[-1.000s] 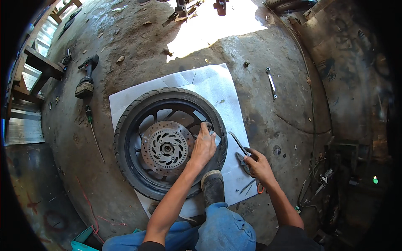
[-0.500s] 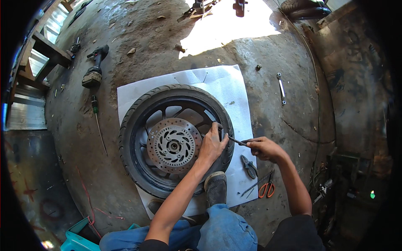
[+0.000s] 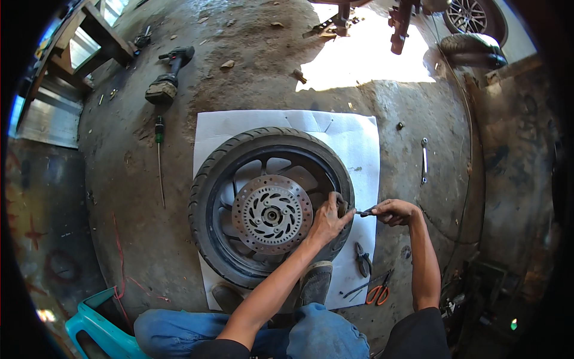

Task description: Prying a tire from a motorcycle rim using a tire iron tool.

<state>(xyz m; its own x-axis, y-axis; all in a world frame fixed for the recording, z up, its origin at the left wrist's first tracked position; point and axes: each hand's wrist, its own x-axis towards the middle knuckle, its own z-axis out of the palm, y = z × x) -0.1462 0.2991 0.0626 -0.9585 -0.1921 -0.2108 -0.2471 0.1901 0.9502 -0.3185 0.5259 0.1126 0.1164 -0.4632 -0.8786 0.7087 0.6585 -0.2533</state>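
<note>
A motorcycle wheel lies flat, its black tyre [image 3: 206,173] around a dark spoked rim with a drilled brake disc [image 3: 242,206] on top. My left hand [image 3: 327,224] is closed over the right side of the tyre, fingers curled at the inner sidewall and thumb toward the tread. To its right, my right hand [image 3: 396,212] grips a thin dark rod-like tool [image 3: 364,213]. The tool's tip points at the tyre by my left thumb; whether it touches the tyre I cannot tell. My shoe [image 3: 315,282] is close against the near edge of the tyre.
Under the wheel is a white sheet [image 3: 365,137]. Pliers [image 3: 362,259] and orange-handled scissors [image 3: 378,294] lie near my right forearm. A wrench [image 3: 424,160] is farther right. A cordless power tool [image 3: 166,81] and a long screwdriver [image 3: 160,149] lie left; a teal stool [image 3: 98,323] stands lower left.
The whole view has shifted, so the wheel appears farther right. My right hand has come closer to the tyre, with less of the rod-like tool showing between my hands.
</note>
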